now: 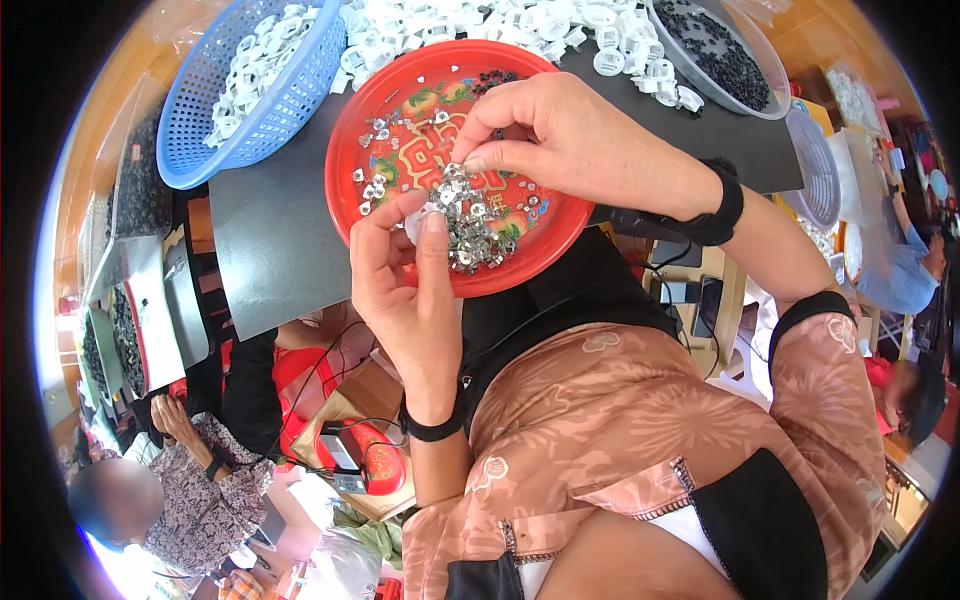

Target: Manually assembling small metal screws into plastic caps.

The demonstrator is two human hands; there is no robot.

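Note:
My left hand (405, 290) is closed at the near left side of a round red tray (348, 120), pinching a small white plastic piece (417, 224) between thumb and fingers. My right hand (595, 145) reaches in from the right, with thumb and forefinger pressed together just above a heap of small shiny metal parts (475, 225). What lies between those fingertips is too small to make out. More metal parts (375, 188) are scattered on the tray's left side. Some small black pieces (490, 80) sit at its far edge, partly behind my right hand.
A blue basket (185, 150) of white plastic pieces stands at the far left. Loose white pieces (510, 25) cover the table's far side. A clear tub (770, 108) of black pieces is far right. The dark tabletop (275, 260) ends near my lap. Another person (205, 490) sits lower left.

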